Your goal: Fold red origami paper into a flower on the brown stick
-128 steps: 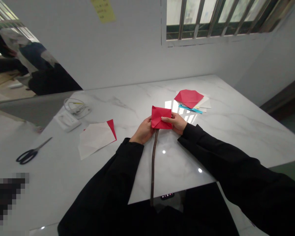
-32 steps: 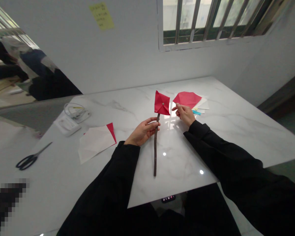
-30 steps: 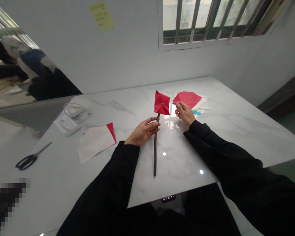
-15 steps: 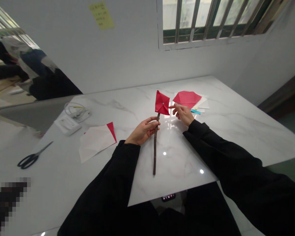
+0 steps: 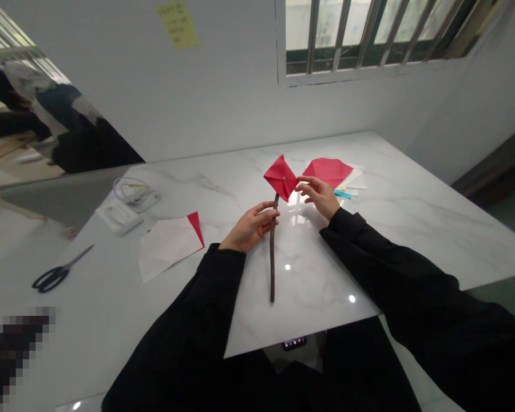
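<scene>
A red paper pinwheel [image 5: 278,174] with a small pale pin at its centre sits at the top of a brown stick [image 5: 272,263]. My left hand [image 5: 252,228] pinches that stick just below the pinwheel and holds it nearly upright over the table. Close to the pinwheel's right corner is my right hand [image 5: 319,194], its fingers apart and slightly bent. Its fingertips are at or very near the paper's edge; whether they touch I cannot tell. Nothing shows between those fingers.
Red paper [image 5: 328,170] lies over pale, yellow and blue sheets behind my right hand. To the left are a white sheet [image 5: 169,246] with a red corner, a white power strip [image 5: 119,216] with its cable, and black scissors [image 5: 54,278]. A phone [image 5: 294,343] is below the table edge.
The pinwheel has turned on its pin, so its corners point differently. My right hand's fingers have shifted from a pointing finger to a looser spread. My left hand keeps its hold.
</scene>
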The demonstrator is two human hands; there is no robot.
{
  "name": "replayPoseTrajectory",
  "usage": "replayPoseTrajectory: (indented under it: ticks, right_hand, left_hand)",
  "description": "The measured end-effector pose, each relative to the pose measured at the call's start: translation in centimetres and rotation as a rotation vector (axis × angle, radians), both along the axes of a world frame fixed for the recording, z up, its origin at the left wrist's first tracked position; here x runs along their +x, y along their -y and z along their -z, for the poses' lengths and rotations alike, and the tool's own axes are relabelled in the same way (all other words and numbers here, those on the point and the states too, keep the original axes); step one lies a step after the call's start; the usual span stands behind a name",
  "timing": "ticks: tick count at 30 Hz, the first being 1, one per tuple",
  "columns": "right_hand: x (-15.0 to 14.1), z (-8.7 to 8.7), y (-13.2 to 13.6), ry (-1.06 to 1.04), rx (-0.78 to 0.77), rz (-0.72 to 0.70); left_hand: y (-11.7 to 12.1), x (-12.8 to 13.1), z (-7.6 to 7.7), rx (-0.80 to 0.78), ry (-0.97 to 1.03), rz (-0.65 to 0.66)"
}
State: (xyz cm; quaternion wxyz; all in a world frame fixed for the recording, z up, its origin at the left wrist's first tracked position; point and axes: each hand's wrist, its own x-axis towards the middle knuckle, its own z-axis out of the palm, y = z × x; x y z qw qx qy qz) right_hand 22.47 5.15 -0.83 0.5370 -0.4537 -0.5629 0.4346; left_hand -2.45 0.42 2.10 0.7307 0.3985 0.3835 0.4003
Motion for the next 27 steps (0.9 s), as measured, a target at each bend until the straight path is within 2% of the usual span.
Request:
replayPoseTrajectory:
  ticks: [4, 9, 12, 15, 20, 27]
  right_hand:
    - [0.0, 0.2, 0.0, 0.051, -0.004, 0.01]
    - [0.4, 0.5, -0.4, 0.027, 0.093, 0.148]
    - [0.5, 0.4, -0.6, -0.027, 0.086, 0.15]
    - [0.4, 0.1, -0.6, -0.141, -0.03, 0.088]
    - [-0.3, -0.2, 0.1, -0.461, -0.316, -0.009]
    - [-1.7, -0.4, 1.5, -0.544, -0.439, -0.19]
  left_hand:
    - [-0.2, -0.2, 0.0, -0.002, 0.012, -0.048]
    - [-0.2, -0.1, -0.2, -0.01, 0.01, -0.037]
    - [0.0, 0.0, -0.3, -0.009, -0.003, -0.007]
    - [0.2, 0.1, -0.3, -0.005, -0.014, 0.032]
    - [0.1, 0.2, 0.1, 0.002, -0.001, 0.057]
    - [0.2, 0.4, 0.5, 0.026, 0.003, 0.12]
